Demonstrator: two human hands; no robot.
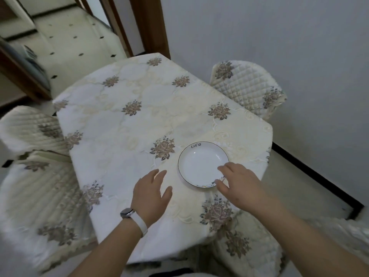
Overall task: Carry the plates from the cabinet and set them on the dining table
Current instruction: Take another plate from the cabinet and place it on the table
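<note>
Currently, one white plate [201,163] lies flat on the tabletop [123,124] near its 5 o'clock edge. Right hand [239,182]: fingers spread, touching the plate's 4 o'clock rim, gripping nothing. Left hand [150,193]: fingers open, empty, at the plate's 8 o'clock.

A white dark-rimmed plate [201,162] lies flat near the dining table's [119,120] right edge.

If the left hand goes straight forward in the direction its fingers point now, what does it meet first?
Probably only bare tablecloth. The left hand points up and slightly right, so its line likely passes left of the plate, though height is unclear.
</note>
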